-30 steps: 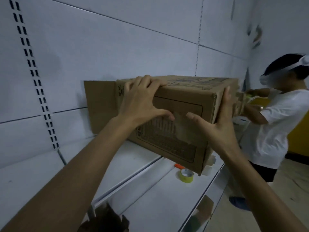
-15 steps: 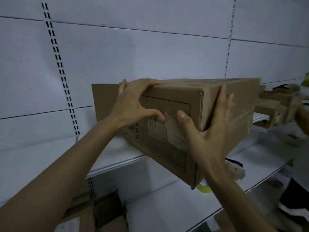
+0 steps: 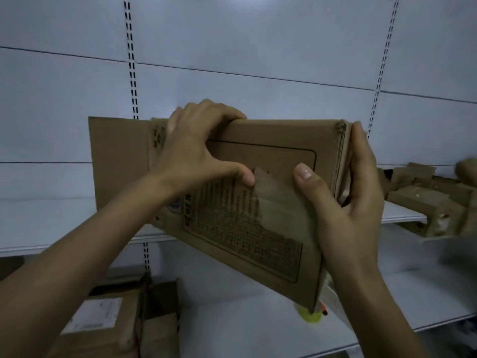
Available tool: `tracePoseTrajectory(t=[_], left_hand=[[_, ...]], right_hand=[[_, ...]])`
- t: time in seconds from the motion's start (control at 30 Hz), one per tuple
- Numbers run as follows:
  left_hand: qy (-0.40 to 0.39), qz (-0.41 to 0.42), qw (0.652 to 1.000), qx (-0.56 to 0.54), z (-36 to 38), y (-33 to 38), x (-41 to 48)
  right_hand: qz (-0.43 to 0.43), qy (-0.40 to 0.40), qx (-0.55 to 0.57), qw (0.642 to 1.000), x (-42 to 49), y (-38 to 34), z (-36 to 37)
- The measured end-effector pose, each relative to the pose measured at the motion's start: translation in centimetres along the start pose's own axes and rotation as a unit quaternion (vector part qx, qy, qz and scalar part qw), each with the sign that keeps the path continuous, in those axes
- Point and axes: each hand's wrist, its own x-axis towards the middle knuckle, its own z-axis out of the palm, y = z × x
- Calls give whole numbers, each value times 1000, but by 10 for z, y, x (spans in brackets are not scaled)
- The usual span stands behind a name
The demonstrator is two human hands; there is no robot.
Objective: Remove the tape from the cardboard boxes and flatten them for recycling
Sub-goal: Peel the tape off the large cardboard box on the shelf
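Both hands hold the box (image 3: 258,228) up in front of the white shelving, tilted so its lower right corner hangs low over the lower shelf (image 3: 258,332). The left hand (image 3: 196,151) grips the top edge, fingers curled over it and thumb pressed on the near face. The right hand (image 3: 346,202) clamps the right corner, thumb on the near face and fingers wrapped round the side. Between the two thumbs a strip of clear tape (image 3: 273,200) lies on the printed near face. A flap (image 3: 118,161) stands open to the left. Under the low corner a yellow roll (image 3: 309,316) shows in part. A labelled carton (image 3: 103,321) sits near left, and crumpled cardboard (image 3: 426,200) lies on the upper shelf (image 3: 51,223) at right.
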Motion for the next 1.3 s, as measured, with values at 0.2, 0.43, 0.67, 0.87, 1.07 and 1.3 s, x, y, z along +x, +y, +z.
tracePoseTrajectory(t=[0.2, 0.43, 0.67, 0.87, 1.07, 1.3], left_hand=[[76, 25, 996, 50, -38, 33, 5], [161, 45, 968, 187, -63, 37, -9], [-19, -20, 957, 290, -5, -36, -71], [-18, 9, 917, 397, -11, -92, -63], [41, 35, 895, 442, 10, -104, -69], [86, 53, 891, 442, 14, -117, -72]], right_hand=[[-62, -31, 86, 994, 21, -29, -8], [-53, -91, 173, 979, 38, -4, 19], [54, -59, 32, 996, 1, 93, 69], [-57, 81, -158, 982, -17, 118, 70], [-136, -88, -187, 969, -79, 122, 113], [-98, -1, -217, 971, -93, 120, 151]])
